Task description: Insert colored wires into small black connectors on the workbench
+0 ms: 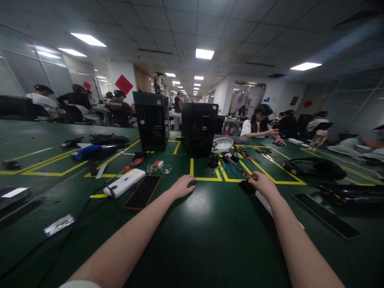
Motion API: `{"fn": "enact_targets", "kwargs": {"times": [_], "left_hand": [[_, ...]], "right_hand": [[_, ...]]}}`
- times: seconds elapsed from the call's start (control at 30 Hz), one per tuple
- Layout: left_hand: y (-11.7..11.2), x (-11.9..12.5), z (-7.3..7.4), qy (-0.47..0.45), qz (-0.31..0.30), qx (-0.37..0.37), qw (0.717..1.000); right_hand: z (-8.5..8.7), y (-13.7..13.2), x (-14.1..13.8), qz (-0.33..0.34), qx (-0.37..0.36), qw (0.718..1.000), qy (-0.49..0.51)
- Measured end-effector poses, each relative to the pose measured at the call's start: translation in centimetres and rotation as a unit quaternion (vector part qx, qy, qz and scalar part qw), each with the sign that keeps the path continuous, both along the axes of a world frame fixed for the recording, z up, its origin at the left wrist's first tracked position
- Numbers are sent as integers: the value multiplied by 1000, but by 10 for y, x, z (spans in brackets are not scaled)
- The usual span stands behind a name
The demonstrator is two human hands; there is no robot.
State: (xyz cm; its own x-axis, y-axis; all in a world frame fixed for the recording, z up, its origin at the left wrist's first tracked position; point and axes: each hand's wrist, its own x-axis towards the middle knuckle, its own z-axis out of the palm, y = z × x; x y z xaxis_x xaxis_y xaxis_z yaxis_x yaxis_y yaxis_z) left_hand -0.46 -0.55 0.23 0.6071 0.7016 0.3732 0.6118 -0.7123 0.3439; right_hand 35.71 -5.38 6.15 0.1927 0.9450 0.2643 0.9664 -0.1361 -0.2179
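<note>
My left hand (183, 187) lies on the green table (207, 224), its fingers gently curved and thumb a little apart, with nothing seen in it. On the right, the fingers of my right hand (262, 183) are pinched together at the near edge of a spread of coloured wires (231, 165). Thin wire ends reach its fingertips, but what it grips is too small to make out. Just below those fingertips sits a small black piece (246, 185). A white strip (265, 204) lies partly beneath my right wrist. Left of my left hand are a phone (143, 193) and eyeglasses (162, 168).
Two black computer towers (199, 132) (151, 124) stand at the back. A white basket (222, 144) is beside them. Leftward lie a white power bank (126, 182), a red screwdriver (134, 164) and a black cable (81, 220). A dark flat bar (327, 216) lies right. Opposite sits a person (255, 126).
</note>
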Motion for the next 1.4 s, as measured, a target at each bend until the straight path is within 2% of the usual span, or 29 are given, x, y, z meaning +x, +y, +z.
{"fn": "enact_targets", "kwargs": {"times": [0.27, 0.43, 0.57, 0.7, 0.8, 0.87, 0.93, 1.03, 1.4], "left_hand": [[0, 0, 1, 3, 1, -4, 1000], [0, 0, 0, 1, -1, -6, 1000], [0, -1, 0, -2, -3, -8, 1000], [-1, 0, 1, -5, -3, -3, 1000], [0, 2, 1, -4, -6, 0, 1000], [1, 3, 1, -3, -9, 3, 1000], [1, 3, 1, -2, -9, 3, 1000], [1, 2, 0, 0, -8, -1, 1000], [1, 1, 0, 3, -5, -6, 1000]], "right_hand": [[-1, 0, -5, 2, -48, 999, -7], [-3, 2, -8, 49, -105, 993, -29], [-2, 6, -10, 53, -130, 989, -47], [-3, 4, -7, 46, -151, 987, -1], [-2, 1, -1, 20, -86, 996, 16], [-1, 0, 4, -20, -14, 1000, 7], [-1, -1, 9, -55, 24, 998, 5], [-3, 1, 13, -67, 21, 998, -7], [-8, 4, 9, -36, 13, 999, -34]]}}
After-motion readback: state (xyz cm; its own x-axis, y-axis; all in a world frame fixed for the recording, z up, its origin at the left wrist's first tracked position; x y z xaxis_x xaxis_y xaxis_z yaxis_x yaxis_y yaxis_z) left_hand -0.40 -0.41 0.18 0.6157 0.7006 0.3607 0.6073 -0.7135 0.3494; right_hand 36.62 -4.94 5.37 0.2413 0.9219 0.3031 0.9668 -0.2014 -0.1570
